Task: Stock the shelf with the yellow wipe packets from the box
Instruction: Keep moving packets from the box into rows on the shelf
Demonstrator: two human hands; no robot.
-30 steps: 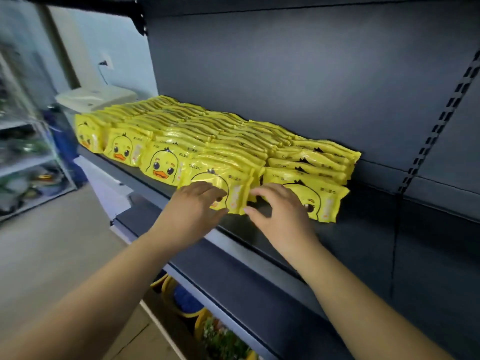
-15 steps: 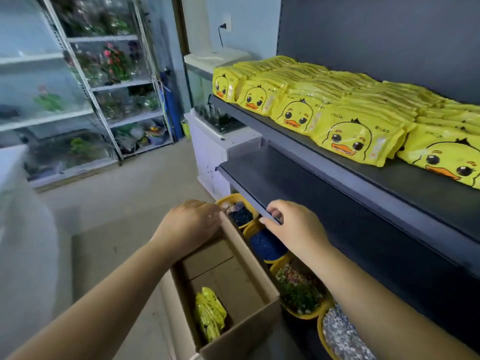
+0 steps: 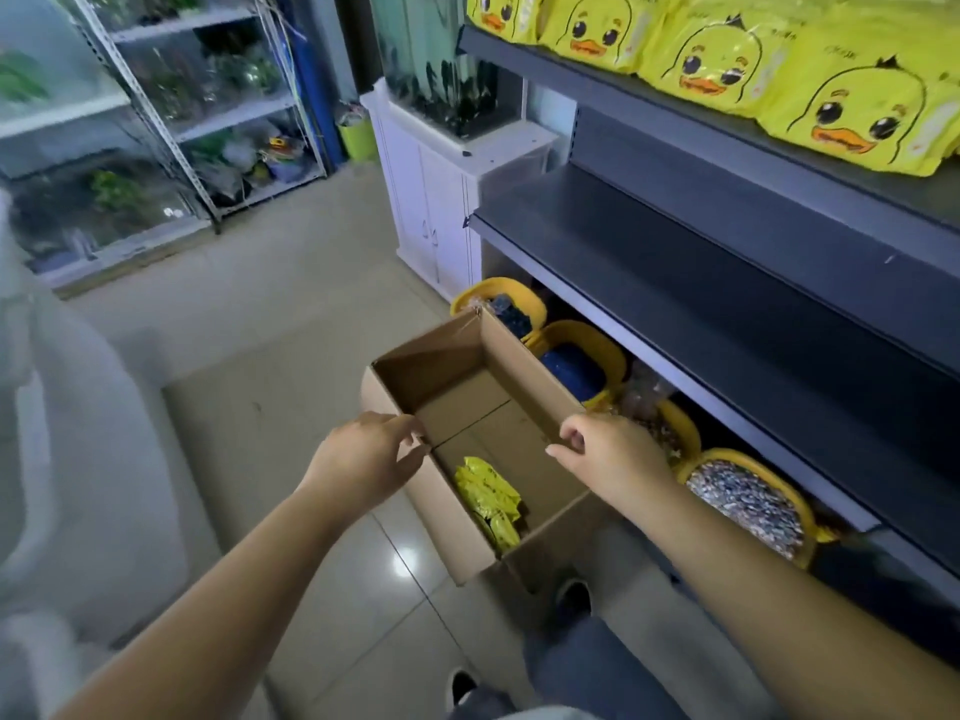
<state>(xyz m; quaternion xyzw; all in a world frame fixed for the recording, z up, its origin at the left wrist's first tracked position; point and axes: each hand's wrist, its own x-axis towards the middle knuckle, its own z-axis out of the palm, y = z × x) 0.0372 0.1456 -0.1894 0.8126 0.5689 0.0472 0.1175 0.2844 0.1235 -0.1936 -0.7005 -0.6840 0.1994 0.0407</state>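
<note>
Reaching lower now, left hand (image 3: 366,462) and right hand (image 3: 610,452) empty, fingers loose, over box (image 3: 457,532) rim.

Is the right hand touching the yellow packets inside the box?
Apart. The head view shows the right hand at the box rim, with bare cardboard floor between it and the yellow packets below.

A shop: dark retail shelving (image 3: 727,241) stocked with duck-print packets (image 3: 852,111), beside aquarium racks (image 3: 171,111).
</note>
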